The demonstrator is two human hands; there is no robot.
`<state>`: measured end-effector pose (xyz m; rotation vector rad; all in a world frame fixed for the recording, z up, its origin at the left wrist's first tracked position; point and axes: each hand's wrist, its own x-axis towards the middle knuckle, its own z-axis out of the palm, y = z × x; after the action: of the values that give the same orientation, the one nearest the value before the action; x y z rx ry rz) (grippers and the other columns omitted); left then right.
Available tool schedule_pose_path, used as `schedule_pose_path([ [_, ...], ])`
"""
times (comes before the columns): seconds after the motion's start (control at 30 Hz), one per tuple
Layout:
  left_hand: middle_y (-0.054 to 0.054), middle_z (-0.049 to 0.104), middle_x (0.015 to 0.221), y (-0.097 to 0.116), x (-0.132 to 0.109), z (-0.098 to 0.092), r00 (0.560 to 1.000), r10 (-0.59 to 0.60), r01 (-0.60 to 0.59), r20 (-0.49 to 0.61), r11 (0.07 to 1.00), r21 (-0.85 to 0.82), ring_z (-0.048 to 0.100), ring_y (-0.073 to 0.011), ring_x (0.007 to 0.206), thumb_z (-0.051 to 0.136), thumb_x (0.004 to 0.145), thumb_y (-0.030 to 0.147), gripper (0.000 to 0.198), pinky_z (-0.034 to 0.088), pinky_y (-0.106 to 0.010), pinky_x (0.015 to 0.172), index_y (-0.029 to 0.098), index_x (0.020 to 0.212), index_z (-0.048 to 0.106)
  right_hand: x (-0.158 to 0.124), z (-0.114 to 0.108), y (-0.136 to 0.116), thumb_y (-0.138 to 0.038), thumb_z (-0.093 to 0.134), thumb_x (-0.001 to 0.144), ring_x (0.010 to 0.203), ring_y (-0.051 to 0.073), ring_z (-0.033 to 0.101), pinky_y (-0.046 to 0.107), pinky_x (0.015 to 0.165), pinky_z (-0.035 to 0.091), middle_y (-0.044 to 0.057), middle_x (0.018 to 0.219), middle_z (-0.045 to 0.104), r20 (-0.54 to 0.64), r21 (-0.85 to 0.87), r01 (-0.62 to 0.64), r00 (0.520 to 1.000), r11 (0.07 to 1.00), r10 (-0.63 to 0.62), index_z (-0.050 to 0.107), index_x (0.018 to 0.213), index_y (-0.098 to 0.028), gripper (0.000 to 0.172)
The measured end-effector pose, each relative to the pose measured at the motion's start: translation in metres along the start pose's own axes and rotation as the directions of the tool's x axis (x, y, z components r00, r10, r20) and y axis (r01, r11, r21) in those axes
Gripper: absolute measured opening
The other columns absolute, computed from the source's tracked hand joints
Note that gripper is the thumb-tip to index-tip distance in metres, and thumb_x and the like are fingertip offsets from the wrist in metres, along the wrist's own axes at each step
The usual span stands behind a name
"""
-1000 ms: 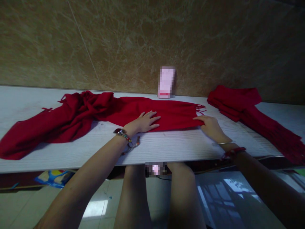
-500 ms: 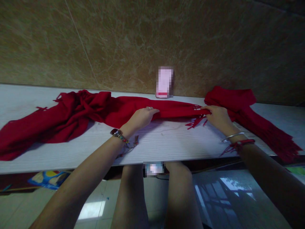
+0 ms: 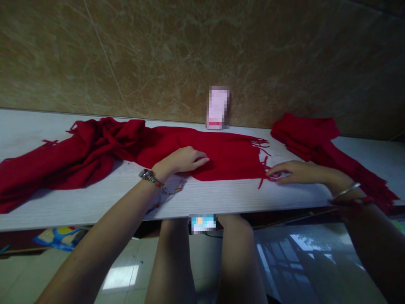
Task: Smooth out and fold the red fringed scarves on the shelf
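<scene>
A red fringed scarf [image 3: 228, 154] lies along a white board, its middle bunched at the left and its fringed right end spread flat. My left hand [image 3: 186, 160] rests on the near edge of this flat part, fingers loosely stretched and pointing right. Some of its fingertips are hidden beneath the hand. At the near right corner, the thumb and fingers of my right hand [image 3: 294, 172] close on strands of the fringe. Beyond that hand lies another folded red fringed piece [image 3: 310, 135]; whether it belongs to the same scarf I cannot tell.
A pink, pixelated phone-like object [image 3: 218, 107] leans on the brown marbled wall [image 3: 164, 55] behind the white board [image 3: 228, 198]. Under the board's front edge are my knees, a pixelated lit screen [image 3: 203, 223] and a blue-framed item [image 3: 60, 238] at the left.
The scarf's fringed end has been opened out toward me from a narrow fold into a wider flat panel. My right hand moved nearer to me; my left hand shifted slightly left.
</scene>
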<state>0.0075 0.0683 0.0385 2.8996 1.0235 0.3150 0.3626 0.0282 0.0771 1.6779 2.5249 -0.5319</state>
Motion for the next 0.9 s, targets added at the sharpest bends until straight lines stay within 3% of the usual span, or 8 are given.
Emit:
schedule_pose_path([
  [0.07,-0.007,0.071,0.087,0.002,0.001,0.001,1.000,-0.024,0.025,-0.020,0.999,0.030,0.064,-0.0159,0.077,0.032,0.095,0.034,0.039,0.048,-0.026,0.072,0.016,0.096,0.067,-0.005,-0.001,0.002,-0.033,0.062,0.070,0.091,0.024,0.068,0.035,0.082,0.053,0.002,0.097,0.074,0.035,0.071,0.037,0.999,0.997,-0.039,0.074,0.091,-0.024,0.026],
  [0.17,-0.012,0.064,0.115,0.004,0.005,0.007,0.997,-0.016,0.018,-0.071,1.000,0.021,0.059,-0.0196,0.104,0.033,0.095,0.034,0.040,0.044,-0.032,0.091,0.015,0.116,0.061,0.000,-0.001,0.002,-0.038,0.057,0.076,0.092,0.024,0.067,0.037,0.083,0.053,0.005,0.100,0.073,-0.195,0.100,-0.046,0.979,0.994,0.065,0.073,0.095,-0.023,0.029],
  [0.3,-0.012,0.041,0.145,0.003,0.006,0.017,0.993,-0.050,0.052,0.103,0.998,-0.020,0.037,-0.0248,0.132,0.038,0.093,0.046,0.051,0.030,-0.041,0.107,0.020,0.136,0.045,0.031,0.014,0.004,-0.033,0.060,0.074,0.080,0.023,0.067,0.035,0.076,0.053,0.006,0.085,0.072,-0.385,0.112,-0.224,0.889,0.968,0.250,0.071,0.091,-0.021,0.024],
  [0.43,-0.009,0.028,0.153,0.001,0.005,0.023,0.951,-0.141,0.150,0.273,0.989,-0.011,0.021,-0.0261,0.140,0.035,0.092,0.054,0.059,0.020,-0.047,0.111,0.025,0.142,0.034,0.065,0.030,0.010,-0.034,0.063,0.074,0.060,0.016,0.060,0.030,0.064,0.051,0.002,0.064,0.066,-0.389,0.262,-0.218,0.868,0.940,0.310,0.068,0.084,-0.018,0.019],
  [0.53,-0.008,0.027,0.153,0.001,0.005,0.024,0.951,-0.139,0.147,0.277,0.989,-0.008,0.021,-0.0249,0.141,0.035,0.092,0.055,0.059,0.019,-0.046,0.111,0.025,0.143,0.033,0.082,0.031,0.011,-0.030,0.066,0.070,0.057,0.014,0.057,0.028,0.061,0.050,0.001,0.061,0.063,-0.428,0.374,-0.177,0.838,0.911,0.338,0.066,0.077,-0.017,0.015],
  [0.63,-0.009,0.028,0.153,0.000,0.006,0.024,0.952,-0.146,0.154,0.270,0.988,-0.007,0.022,-0.0253,0.140,0.037,0.092,0.053,0.059,0.019,-0.046,0.111,0.024,0.142,0.034,0.092,0.025,0.008,-0.023,0.066,0.067,0.055,0.013,0.055,0.026,0.059,0.049,-0.002,0.055,0.060,-0.368,0.434,-0.174,0.861,0.884,0.350,0.063,0.062,-0.018,0.007],
  [0.73,-0.008,0.028,0.152,0.000,0.007,0.024,0.953,-0.145,0.153,0.267,0.988,-0.009,0.022,-0.0245,0.140,0.037,0.092,0.052,0.057,0.019,-0.045,0.112,0.024,0.142,0.035,0.097,0.021,0.006,-0.014,0.061,0.066,0.055,0.012,0.055,0.023,0.058,0.048,-0.004,0.052,0.057,-0.353,0.497,-0.160,0.861,0.853,0.367,0.059,0.054,-0.020,0.014],
  [0.9,-0.008,0.028,0.152,-0.001,0.007,0.023,0.955,-0.139,0.148,0.264,0.989,-0.017,0.023,-0.0234,0.140,0.036,0.093,0.050,0.055,0.020,-0.043,0.111,0.024,0.142,0.035,0.094,0.022,0.006,-0.012,0.065,0.062,0.056,0.012,0.057,0.024,0.055,0.049,-0.003,0.058,0.060,-0.306,0.686,-0.165,0.818,0.709,0.487,0.062,0.073,-0.019,0.014],
])
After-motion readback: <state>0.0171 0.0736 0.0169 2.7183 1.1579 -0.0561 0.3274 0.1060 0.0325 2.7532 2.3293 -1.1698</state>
